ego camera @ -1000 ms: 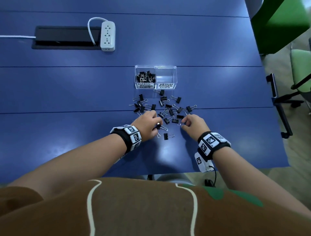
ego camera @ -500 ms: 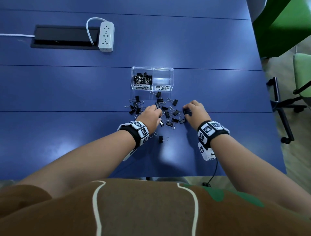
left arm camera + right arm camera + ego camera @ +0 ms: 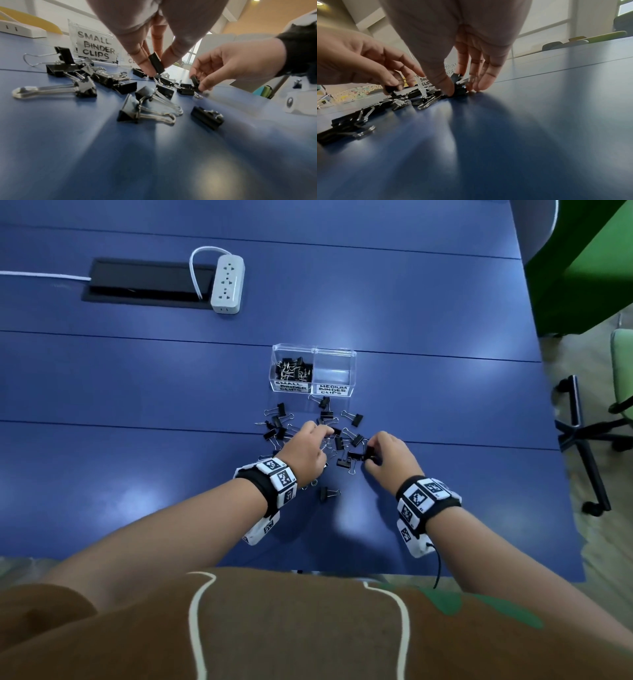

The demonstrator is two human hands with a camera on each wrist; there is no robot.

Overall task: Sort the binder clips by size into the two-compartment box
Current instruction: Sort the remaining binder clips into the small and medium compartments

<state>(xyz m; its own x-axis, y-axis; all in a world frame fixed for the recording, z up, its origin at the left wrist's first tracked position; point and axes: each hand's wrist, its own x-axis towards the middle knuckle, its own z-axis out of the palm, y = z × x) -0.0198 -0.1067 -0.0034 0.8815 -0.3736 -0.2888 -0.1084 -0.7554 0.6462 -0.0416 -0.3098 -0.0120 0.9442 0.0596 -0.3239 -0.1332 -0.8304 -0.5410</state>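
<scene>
Blue bench (image 3: 137, 474) carries all items. Clear two-compartment box (image 3: 352, 361) at centre: left compartment, labelled small, holds black clips; right, labelled medium, shows none. Loose binder clips (image 3: 281, 409) scattered just in front of box. Left hand (image 3: 305, 451) over pile, thumb and fingers pinching one binder clip (image 3: 156, 64), raised off bench. Right hand (image 3: 390, 455) at pile's right edge, thumb and fingers clamped on second clip (image 3: 369, 453) at bench surface.
</scene>
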